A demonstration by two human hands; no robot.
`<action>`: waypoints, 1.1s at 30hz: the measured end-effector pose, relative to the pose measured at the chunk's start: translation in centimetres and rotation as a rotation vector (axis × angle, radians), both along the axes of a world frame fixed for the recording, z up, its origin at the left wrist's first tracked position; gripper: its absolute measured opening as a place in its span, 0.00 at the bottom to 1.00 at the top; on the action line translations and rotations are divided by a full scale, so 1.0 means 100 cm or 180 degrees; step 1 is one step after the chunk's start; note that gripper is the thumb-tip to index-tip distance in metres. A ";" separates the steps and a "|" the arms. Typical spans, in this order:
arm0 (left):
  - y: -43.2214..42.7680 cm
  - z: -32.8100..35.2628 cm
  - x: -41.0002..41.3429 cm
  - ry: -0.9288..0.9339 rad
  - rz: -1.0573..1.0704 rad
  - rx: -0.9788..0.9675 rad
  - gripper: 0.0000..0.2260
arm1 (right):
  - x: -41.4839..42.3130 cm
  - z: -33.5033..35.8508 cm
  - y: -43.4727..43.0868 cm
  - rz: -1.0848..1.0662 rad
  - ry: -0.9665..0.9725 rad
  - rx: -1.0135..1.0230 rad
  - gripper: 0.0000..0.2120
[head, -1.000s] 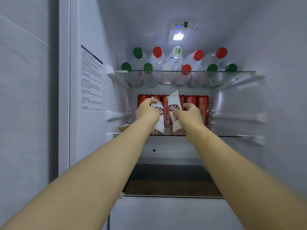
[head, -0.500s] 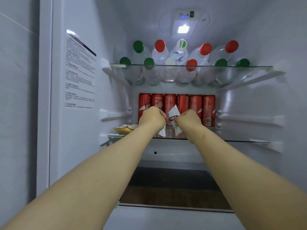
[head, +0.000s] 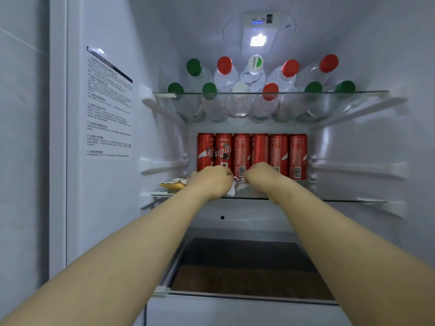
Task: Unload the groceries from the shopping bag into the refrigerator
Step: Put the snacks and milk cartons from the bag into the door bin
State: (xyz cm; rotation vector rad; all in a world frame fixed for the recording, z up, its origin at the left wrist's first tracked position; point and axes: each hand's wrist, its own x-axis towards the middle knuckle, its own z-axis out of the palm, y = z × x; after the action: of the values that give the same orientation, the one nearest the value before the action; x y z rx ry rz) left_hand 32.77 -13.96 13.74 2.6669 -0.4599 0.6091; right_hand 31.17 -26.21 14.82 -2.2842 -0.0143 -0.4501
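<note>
1. Fridge point(head: 164, 55) interior is all I've got on my feed, white walls with the lamp point(head: 257, 40) glowing up top.
2. My operator's left hand point(head: 211, 182) is curled into a loose fist, gripping the white packets point(head: 238, 185); a crumpled corner pokes out underneath it.
3. Right hand point(head: 261, 177) is curled too, knuckles nearly touching the left's, closed on the other side of the same white bundle. It's a bit blurry, so I can't make out single fingers.
4. Those packets sit low over the front of the middle glass shelf point(head: 329, 199), squeezed between the two fists.
5. Right behind the hands, six red cans point(head: 277, 154) stand upright in a row along the back of that shelf.
6. Just left of the left hand, a yellow snack bag point(head: 173, 184) lies flat on the same shelf.
7. One level up, the top glass shelf point(head: 364, 92) carries clear bottles point(head: 226, 76) lying on their sides with green, red and white caps pointing at me.
8. Below is a dark open drawer point(head: 247, 274).
9. Far left, a printed sticker point(head: 108, 102) on the side wall.
</note>
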 end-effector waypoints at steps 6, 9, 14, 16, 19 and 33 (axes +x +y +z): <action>0.002 0.002 -0.001 0.0430 0.0384 0.0504 0.19 | 0.009 -0.007 0.014 0.0010 0.0173 -0.1014 0.10; 0.002 0.003 -0.001 0.0548 0.0524 0.0598 0.18 | 0.008 -0.006 0.014 0.0069 0.0271 -0.1312 0.16; 0.001 0.005 -0.002 0.0607 0.0419 0.0558 0.17 | 0.016 -0.009 0.007 0.0150 0.0313 -0.1299 0.15; 0.001 0.005 -0.003 0.0558 0.0399 0.0618 0.17 | 0.014 -0.011 0.006 0.0127 0.0224 -0.1390 0.15; 0.002 0.002 -0.004 0.0450 0.0391 0.0558 0.17 | 0.007 -0.012 0.005 -0.0021 -0.0053 -0.1509 0.19; 0.017 -0.034 -0.064 -0.1614 0.0292 0.0134 0.16 | -0.074 -0.035 0.009 -0.0629 -0.1799 -0.1338 0.16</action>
State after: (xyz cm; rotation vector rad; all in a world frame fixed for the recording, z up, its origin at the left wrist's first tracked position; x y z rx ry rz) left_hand 26.39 -12.27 10.33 2.5648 -0.4859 1.3272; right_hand 23.77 -25.27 11.34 -2.4901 -0.1826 -1.2871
